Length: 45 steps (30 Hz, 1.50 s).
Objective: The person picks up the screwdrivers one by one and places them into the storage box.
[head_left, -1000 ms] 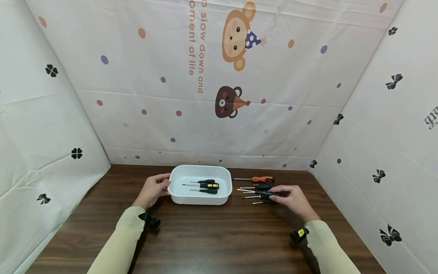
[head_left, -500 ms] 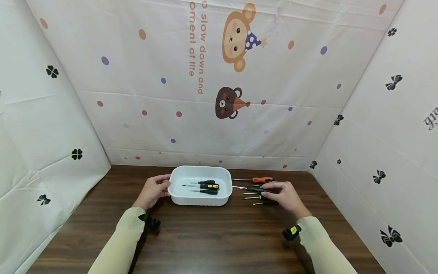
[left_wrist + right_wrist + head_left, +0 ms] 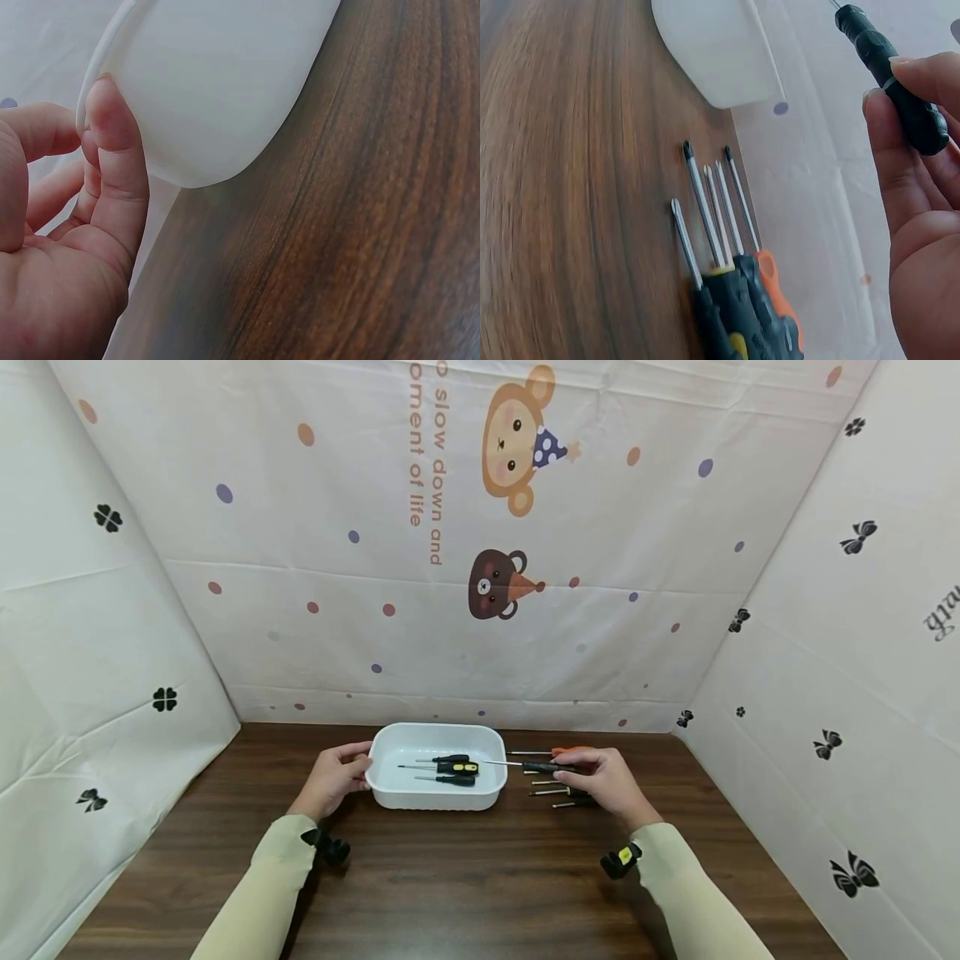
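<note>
On the left, my left hand [image 3: 333,781] pinches the rim of a white plastic bin [image 3: 438,799], its thumb on the outer wall in the left wrist view. Inside the bin lie three small screwdrivers, one with a black and yellow handle [image 3: 456,768]. My right hand [image 3: 603,781] holds a black-handled screwdriver [image 3: 874,49] between thumb and fingers, raised above the table. Its shaft points left, and the tip overlaps the bin's right rim in the head view. Below that hand, several more screwdrivers lie side by side, including a black and yellow one [image 3: 731,296].
An orange-handled screwdriver [image 3: 772,277] lies at the far side of the row, partly hidden by my right hand in the head view. The brown wooden table [image 3: 450,885] meets a printed white cloth [image 3: 420,643] behind the bin. More cloth hangs at both sides.
My right hand has picked the black screwdriver up from the row and carried it left, so its tip now reaches over the bin's edge. My left hand has stayed at the bin.
</note>
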Each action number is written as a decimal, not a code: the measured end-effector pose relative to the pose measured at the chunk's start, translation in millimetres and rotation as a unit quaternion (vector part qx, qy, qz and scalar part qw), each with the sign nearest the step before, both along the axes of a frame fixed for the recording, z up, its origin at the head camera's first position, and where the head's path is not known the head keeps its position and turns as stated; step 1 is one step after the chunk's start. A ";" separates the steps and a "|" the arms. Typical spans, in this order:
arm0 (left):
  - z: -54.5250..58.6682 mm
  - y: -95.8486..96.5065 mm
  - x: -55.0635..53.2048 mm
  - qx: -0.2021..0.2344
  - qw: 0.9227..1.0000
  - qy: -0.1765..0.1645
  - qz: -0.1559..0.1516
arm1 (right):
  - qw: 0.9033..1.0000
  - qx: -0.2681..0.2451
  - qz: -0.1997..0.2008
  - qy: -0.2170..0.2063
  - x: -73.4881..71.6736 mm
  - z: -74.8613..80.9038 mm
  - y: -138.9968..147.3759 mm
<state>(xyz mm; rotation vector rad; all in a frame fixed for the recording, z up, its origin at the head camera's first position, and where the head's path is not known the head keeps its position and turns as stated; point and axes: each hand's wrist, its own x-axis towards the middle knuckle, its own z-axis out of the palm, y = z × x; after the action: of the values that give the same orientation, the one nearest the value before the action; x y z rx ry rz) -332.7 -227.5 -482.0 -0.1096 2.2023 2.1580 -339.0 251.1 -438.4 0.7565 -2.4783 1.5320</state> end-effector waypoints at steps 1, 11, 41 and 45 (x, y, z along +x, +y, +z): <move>-0.2 -0.1 0.1 0.000 1.000 0.000 -0.001 | 1.000 -0.004 0.003 0.001 -0.9 0.0 -1.9; -3.3 -1.3 -2.7 0.002 1.000 -0.005 0.000 | 0.999 -0.022 0.034 0.010 -6.6 -3.9 -21.6; -2.7 -0.2 -2.8 0.006 1.000 -0.009 0.003 | 0.998 0.009 0.054 -0.027 -15.2 -14.9 -76.1; -2.7 -0.8 -2.5 0.004 1.000 -0.008 0.002 | 0.998 0.022 0.056 -0.016 -17.2 -16.3 -84.6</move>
<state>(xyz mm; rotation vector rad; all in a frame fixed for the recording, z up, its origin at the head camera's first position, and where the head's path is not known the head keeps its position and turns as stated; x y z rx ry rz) -335.3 -228.3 -484.7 -0.1311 2.1881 2.1594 -356.2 166.5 -454.7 0.8993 -2.5409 1.5409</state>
